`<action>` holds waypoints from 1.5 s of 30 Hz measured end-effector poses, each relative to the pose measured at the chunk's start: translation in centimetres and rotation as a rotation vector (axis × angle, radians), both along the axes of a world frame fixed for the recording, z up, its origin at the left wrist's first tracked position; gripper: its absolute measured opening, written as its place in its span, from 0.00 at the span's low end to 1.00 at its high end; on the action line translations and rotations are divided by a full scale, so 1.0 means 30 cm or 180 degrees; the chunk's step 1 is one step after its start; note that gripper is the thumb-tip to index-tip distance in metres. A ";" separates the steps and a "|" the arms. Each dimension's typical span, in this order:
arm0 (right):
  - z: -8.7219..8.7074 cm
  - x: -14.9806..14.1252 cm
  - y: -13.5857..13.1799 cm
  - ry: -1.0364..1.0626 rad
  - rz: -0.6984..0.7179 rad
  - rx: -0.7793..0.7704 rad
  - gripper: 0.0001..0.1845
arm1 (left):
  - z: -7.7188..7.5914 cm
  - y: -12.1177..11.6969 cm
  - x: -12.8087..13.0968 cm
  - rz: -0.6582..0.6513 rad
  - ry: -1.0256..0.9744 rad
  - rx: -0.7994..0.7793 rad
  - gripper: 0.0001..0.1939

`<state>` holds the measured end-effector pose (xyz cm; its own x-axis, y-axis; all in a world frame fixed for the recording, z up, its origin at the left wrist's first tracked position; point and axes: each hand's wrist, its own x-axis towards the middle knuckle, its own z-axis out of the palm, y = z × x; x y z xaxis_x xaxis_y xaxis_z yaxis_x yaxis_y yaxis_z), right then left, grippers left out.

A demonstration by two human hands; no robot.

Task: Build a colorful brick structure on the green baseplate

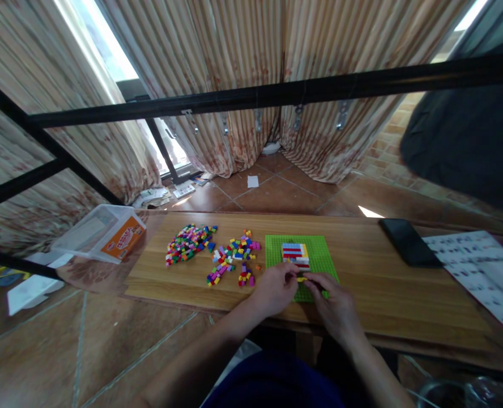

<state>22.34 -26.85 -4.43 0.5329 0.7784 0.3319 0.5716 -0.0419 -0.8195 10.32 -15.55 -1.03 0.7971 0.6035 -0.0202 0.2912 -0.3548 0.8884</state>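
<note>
A green baseplate (319, 249) lies on the wooden table, and a block of red, white, blue and yellow toy bricks (294, 253) is built up on it. Over the plate's near part, my left hand (277, 289) and my right hand (334, 297) meet at the fingertips. Between them is a small yellow toy brick (301, 279), pinched by the fingers of both hands. The fingers partly cover it, so its exact shape is hard to make out. My hands also hide part of the plate's near edge.
Left of the plate lie scattered loose bricks (238, 249) and a larger brick pile (187, 243). A clear plastic box (102, 226) with an orange label stands at the far left. On the right are a black phone (409, 242) and printed sheets (481, 272). A black metal bar (268, 95) crosses beyond the table.
</note>
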 end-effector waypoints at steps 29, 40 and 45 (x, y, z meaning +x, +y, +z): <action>-0.050 0.084 0.138 0.1730 -0.0866 0.0221 0.21 | -0.036 -0.030 0.029 0.0171 0.0656 0.0418 0.28; -0.072 0.090 0.150 0.1670 -0.0986 0.0077 0.24 | -0.047 -0.048 0.026 -0.0069 0.1098 0.1161 0.27; -0.068 0.095 0.148 0.1682 -0.0972 -0.0019 0.24 | -0.046 -0.052 0.028 -0.0214 0.1229 0.1391 0.29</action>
